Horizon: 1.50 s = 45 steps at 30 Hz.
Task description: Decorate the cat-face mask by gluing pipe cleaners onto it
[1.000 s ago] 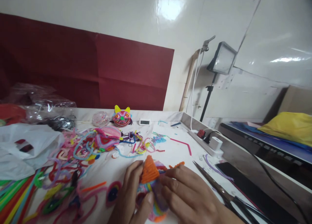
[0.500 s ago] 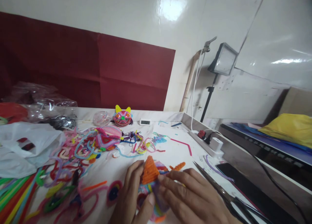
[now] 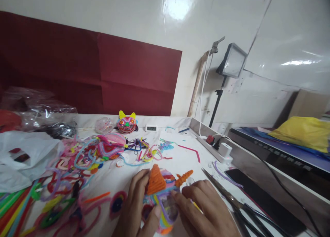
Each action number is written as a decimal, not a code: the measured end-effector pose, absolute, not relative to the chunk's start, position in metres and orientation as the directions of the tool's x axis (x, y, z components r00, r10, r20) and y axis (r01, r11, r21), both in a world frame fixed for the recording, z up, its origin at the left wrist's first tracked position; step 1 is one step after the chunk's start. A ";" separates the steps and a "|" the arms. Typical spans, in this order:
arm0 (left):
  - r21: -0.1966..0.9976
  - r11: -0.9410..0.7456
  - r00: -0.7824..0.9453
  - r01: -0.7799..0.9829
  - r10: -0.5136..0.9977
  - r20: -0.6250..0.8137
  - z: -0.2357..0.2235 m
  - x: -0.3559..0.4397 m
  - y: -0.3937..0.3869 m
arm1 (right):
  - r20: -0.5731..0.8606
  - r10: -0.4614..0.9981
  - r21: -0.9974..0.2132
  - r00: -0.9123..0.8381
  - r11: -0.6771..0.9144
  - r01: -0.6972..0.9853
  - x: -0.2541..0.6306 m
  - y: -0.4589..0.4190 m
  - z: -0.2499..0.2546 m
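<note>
Both hands grip a round multicoloured pipe-cleaner craft (image 3: 161, 204) near the table's front edge. It has an orange cone-shaped ear (image 3: 155, 179) on top and a short orange coil (image 3: 184, 178) sticking out to the right. My left hand (image 3: 135, 209) wraps its left side, thumb pressed on the front. My right hand (image 3: 203, 213) holds the right side, fingertips on the purple strand just below the orange coil.
Loose coloured pipe cleaners (image 3: 85, 161) litter the white table (image 3: 188, 161). A finished cat-face craft (image 3: 126, 123) and small clock (image 3: 151, 128) stand at the back. Scissors (image 3: 232, 202), a phone (image 3: 263, 201) and a power strip (image 3: 219, 149) lie right. White plastic bag (image 3: 23, 158) at left.
My right hand has slid down and back, uncovering the orange coil, which now points up to the right. The left hand keeps its grip.
</note>
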<state>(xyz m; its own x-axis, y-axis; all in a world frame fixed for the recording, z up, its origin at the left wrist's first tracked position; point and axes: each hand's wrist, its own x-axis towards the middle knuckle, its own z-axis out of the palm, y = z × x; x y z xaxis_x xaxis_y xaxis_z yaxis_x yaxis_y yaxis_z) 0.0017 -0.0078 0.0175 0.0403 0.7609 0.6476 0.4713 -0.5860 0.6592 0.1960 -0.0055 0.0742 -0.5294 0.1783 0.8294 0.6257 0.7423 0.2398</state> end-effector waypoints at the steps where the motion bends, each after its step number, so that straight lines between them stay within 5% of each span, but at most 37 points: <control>1: 0.659 -0.586 0.041 0.471 0.761 0.647 0.018 0.002 -0.008 | 0.835 0.175 0.234 -0.521 0.745 0.625 0.195 -0.005 0.073; 11: 0.619 -0.613 0.056 0.491 0.731 0.680 0.015 0.005 -0.007 | 0.809 0.187 0.256 -0.558 0.741 0.620 0.194 -0.007 0.075; 18: 0.613 -0.612 0.057 0.501 0.730 0.682 0.010 0.004 -0.004 | 0.812 0.380 -0.093 -0.443 0.834 0.544 0.199 -0.008 0.081; 22: 0.582 -0.636 0.088 0.506 0.710 0.699 0.007 0.002 -0.003 | 0.771 0.451 -0.182 -0.450 0.833 0.523 0.198 -0.006 0.082; 45: 0.575 -0.654 0.100 0.493 0.699 0.708 0.009 0.001 -0.005 | 0.782 0.422 -0.084 -0.458 0.800 0.594 0.187 -0.002 0.076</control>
<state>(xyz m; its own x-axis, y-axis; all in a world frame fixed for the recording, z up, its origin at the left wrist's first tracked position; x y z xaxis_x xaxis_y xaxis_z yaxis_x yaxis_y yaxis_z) 0.0012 -0.0047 0.0090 0.1004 0.6986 0.7085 0.4928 -0.6535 0.5745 0.1872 -0.0018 0.0763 -0.4577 0.4225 0.7823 0.5944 0.7998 -0.0842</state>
